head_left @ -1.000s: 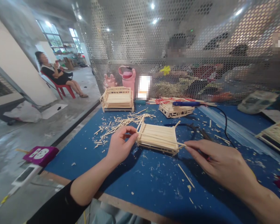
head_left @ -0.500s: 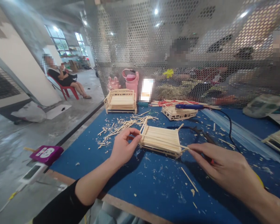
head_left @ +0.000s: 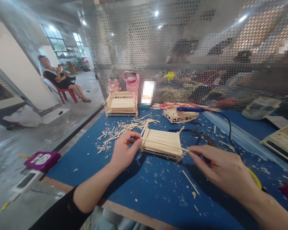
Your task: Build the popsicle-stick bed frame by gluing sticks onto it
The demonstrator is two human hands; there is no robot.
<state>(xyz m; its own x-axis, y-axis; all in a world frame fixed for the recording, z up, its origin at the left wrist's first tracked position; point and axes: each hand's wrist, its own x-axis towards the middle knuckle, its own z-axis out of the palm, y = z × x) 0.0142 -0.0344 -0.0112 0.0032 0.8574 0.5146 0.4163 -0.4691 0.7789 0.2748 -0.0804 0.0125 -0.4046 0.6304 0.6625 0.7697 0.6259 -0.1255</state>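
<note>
A small platform built of thin wooden sticks (head_left: 162, 135) lies on the blue tabletop in front of me, with short posts rising at its corners. A slim wooden stick (head_left: 164, 144) runs along its near side. My left hand (head_left: 124, 148) pinches the stick's left end beside the left corner post. At the right corner, my right hand (head_left: 218, 166) has the other end between thumb and fingertips. Whether the stick touches the platform along its length, I cannot tell. Something red and a yellow piece show partly behind my right hand.
Loose sticks and scraps (head_left: 120, 133) litter the blue table (head_left: 144, 191). Behind stand a finished-looking miniature bench (head_left: 121, 104), a pink bottle (head_left: 132, 83) and a blue-handled corded tool (head_left: 190, 109) on another stick frame (head_left: 180, 117). A purple power strip (head_left: 42, 160) is at left; a person sits beyond.
The whole scene has shifted slightly left as my view turned a little right. Both hands keep their pinch on the stick, in the same place along the platform.
</note>
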